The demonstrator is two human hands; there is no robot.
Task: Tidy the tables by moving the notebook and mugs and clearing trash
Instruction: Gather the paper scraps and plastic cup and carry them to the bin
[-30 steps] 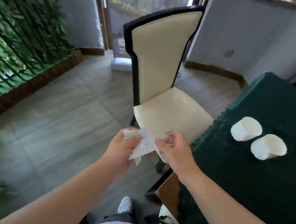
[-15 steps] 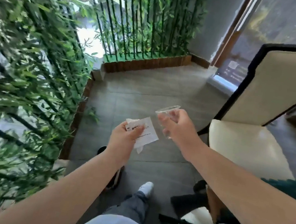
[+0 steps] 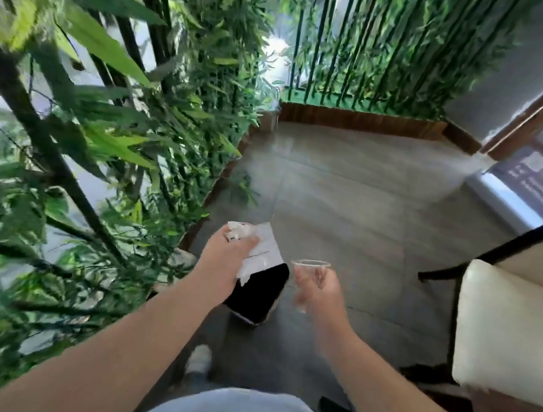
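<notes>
Presently the clearing-trash step is in hand, judged from what both hands carry. Left hand (image 3: 226, 262) grips a wad of white paper (image 3: 259, 251): a crumpled tissue-like part sticks out above the knuckles, a flat printed slip fans out to the right; fingers curled and pressed over the bundle, thumb side hidden. Right hand (image 3: 316, 286) holds a clear plastic cup (image 3: 310, 271) upright, rim level, fingers wrapped round its wall from behind; exact fingertip positions blurred, cannot tell how firmly they press. Both items are in the air over the grey floor tiles (image 3: 351, 195), directly above and just beside a black bin (image 3: 259, 290) standing on the floor next to the bamboo planter (image 3: 102, 114); the paper overlaps the bin's mouth in this view. A cream chair (image 3: 516, 328) stands at right, well apart from the bin. Handling notes: paper is light and limp, no stiffness, will flutter if released high, so a whole-fist grip and a low release over the opening suit it. Cup is thin-walled, very light, likely slippery and easily crushed; best held round the mid-wall with light pressure, not by the rim. Risk, as I judge it: either item drifts past the bin mouth and lands in the planter.
</notes>
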